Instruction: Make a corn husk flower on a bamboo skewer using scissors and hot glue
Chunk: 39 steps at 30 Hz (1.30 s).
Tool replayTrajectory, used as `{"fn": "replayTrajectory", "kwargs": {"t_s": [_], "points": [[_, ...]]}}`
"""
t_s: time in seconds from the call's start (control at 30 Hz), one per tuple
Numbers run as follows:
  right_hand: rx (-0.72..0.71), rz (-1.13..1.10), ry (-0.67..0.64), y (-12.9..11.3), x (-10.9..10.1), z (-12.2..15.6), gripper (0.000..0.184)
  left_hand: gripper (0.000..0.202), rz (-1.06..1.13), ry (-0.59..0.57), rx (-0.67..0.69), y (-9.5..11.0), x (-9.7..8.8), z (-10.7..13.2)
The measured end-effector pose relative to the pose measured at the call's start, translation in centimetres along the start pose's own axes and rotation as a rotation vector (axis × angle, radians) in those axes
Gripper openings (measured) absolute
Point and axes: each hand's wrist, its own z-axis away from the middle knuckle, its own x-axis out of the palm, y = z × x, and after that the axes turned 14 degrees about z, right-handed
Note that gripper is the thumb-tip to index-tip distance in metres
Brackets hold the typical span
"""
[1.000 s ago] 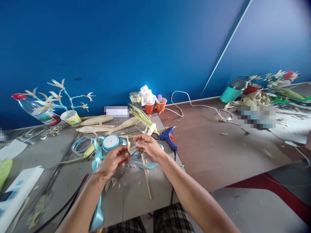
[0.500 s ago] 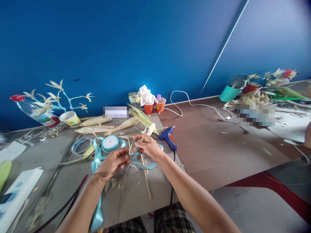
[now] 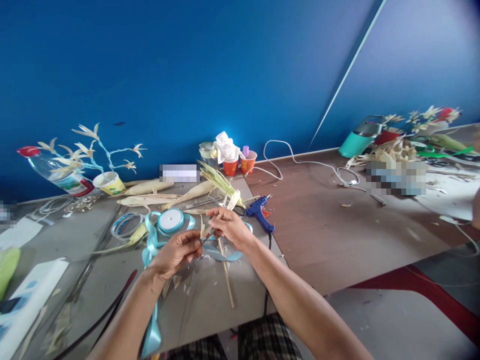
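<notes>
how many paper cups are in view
3 clear ones: a yellow cup at left with flower stems, an orange cup at centre with white tissue, and a second orange cup right of it. A partly hidden red container, far right, may be another.

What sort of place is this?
Probably a craft workshop: there's a blue glue gun, a spool of light-blue ribbon, and pale, husk-like flowers on blue-wrapped stems.
</notes>
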Motion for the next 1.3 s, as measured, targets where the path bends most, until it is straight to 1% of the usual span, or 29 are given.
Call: {"fn": "replayTrajectory", "kwargs": {"t_s": [0.1, 0.33, 0.4, 0.57, 0.63, 0.67, 0.77, 0.87, 0.93, 1.0, 1.1, 1.2, 1.3], "points": [[0.003, -0.023, -0.012, -0.1, 0.0, 0.0, 0.032, 0.032, 0.008, -0.008, 0.017, -0.1, -0.2, -0.1], [-0.041, -0.082, -0.017, -0.1, 0.0, 0.1, 0.035, 0.034, 0.041, 0.011, 0.067, -0.4, -0.4, -0.3], [-0.068, -0.076, -0.047, -0.2, 0.0, 0.1, 0.034, 0.033, 0.051, 0.011, 0.086, -0.4, -0.6, -0.4], [-0.118, -0.011, -0.187, -0.3, 0.1, 0.3, 0.031, 0.033, 0.036, 0.046, 0.125, -0.1, -0.6, -0.4], [-0.106, -0.004, -0.191, -0.3, 0.1, 0.3, 0.030, 0.032, 0.018, 0.051, 0.138, 0.0, -0.4, -0.3], [-0.095, 0.000, -0.165, -0.3, 0.1, 0.3, 0.030, 0.032, 0.014, 0.054, 0.144, 0.1, -0.3, -0.2], [-0.081, 0.055, -0.027, -0.2, 0.1, 0.3, 0.032, 0.031, 0.035, 0.086, 0.154, 0.2, -0.2, -0.1], [-0.102, 0.152, 0.077, -0.1, -0.2, 0.2, 0.029, 0.033, 0.074, 0.127, 0.172, 0.3, -0.4, -0.2], [-0.122, 0.229, 0.131, -0.1, -0.4, 0.2, 0.027, 0.033, 0.084, 0.134, 0.191, 0.3, -0.7, -0.4], [-0.164, 0.316, 0.205, 0.0, -0.9, 0.1, 0.029, 0.033, 0.083, 0.147, 0.214, 0.2, -1.0, -0.6], [-0.227, 0.403, 0.321, 0.1, -1.7, -0.2, 0.031, 0.035, 0.092, 0.205, 0.261, 0.2, -1.5, -0.8], [-0.249, 0.415, 0.422, 0.0, -2.6, -0.5, 0.033, 0.038, 0.103, 0.252, 0.312, 0.2, -1.8, -0.9], [-0.259, 0.425, 0.499, -1.0, -3.4, -0.2, 0.034, 0.041, 0.102, 0.287, 0.359, 0.2, -1.9, -1.1]]}}
